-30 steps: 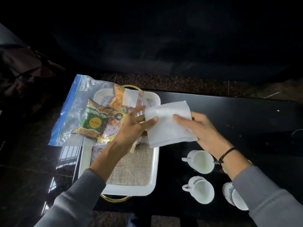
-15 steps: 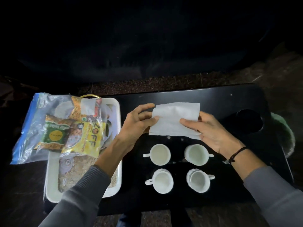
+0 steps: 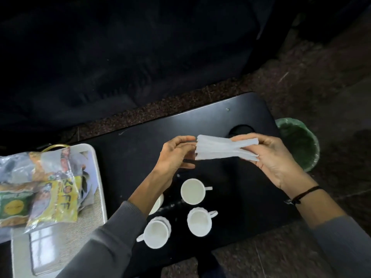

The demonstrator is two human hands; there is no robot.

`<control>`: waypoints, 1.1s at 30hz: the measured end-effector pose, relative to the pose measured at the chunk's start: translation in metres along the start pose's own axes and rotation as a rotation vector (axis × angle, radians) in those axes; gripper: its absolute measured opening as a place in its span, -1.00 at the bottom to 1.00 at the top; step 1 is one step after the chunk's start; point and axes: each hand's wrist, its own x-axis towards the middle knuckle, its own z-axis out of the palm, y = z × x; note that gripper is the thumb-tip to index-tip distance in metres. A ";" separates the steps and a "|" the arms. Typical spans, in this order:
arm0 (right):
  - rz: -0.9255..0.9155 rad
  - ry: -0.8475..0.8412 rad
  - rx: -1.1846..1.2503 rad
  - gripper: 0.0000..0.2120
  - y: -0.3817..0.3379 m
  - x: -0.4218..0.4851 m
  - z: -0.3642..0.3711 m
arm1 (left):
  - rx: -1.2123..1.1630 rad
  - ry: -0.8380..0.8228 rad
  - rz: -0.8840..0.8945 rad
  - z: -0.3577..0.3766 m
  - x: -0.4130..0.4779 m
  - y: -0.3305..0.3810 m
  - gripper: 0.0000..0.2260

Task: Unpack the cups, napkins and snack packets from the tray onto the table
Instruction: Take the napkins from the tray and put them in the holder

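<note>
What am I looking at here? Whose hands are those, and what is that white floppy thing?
The camera sits on a person's head and looks down, so you see their own two hands. The left hand and right hand hold a stack of white napkins above a black table. Four white cups stand on the table; one is partly hidden by the arm. On the left, a white tray holds a clear bag of snack packets. A green bin stands beside the table.

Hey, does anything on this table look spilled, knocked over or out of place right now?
Nothing stands out. The cups stand upright on the black table, the snack packets sit bagged on the tray, and both hands hold the napkins.
</note>
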 end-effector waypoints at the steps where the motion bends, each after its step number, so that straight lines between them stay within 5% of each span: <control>1: -0.024 0.040 0.001 -0.82 -0.003 0.000 -0.008 | 0.012 -0.008 -0.002 0.008 0.002 0.001 -0.83; 4: -0.087 0.195 -0.105 -0.76 -0.009 0.003 -0.029 | 0.052 -0.046 -0.008 0.027 0.007 0.004 -0.82; 8: -0.117 0.378 -0.533 -0.83 -0.017 0.007 -0.049 | 0.120 -0.106 0.011 0.043 0.013 0.003 -0.84; 14: -0.259 0.320 -0.950 -0.79 -0.031 0.015 -0.040 | 0.132 -0.110 0.016 0.050 0.020 0.000 -0.86; 22: -0.301 0.279 -1.138 -0.90 -0.020 0.045 -0.016 | 0.122 -0.087 0.010 0.048 0.021 -0.003 -0.85; 33: -0.244 0.293 -1.129 -0.81 -0.011 0.047 -0.013 | 0.119 -0.069 0.012 0.055 0.021 -0.007 -0.84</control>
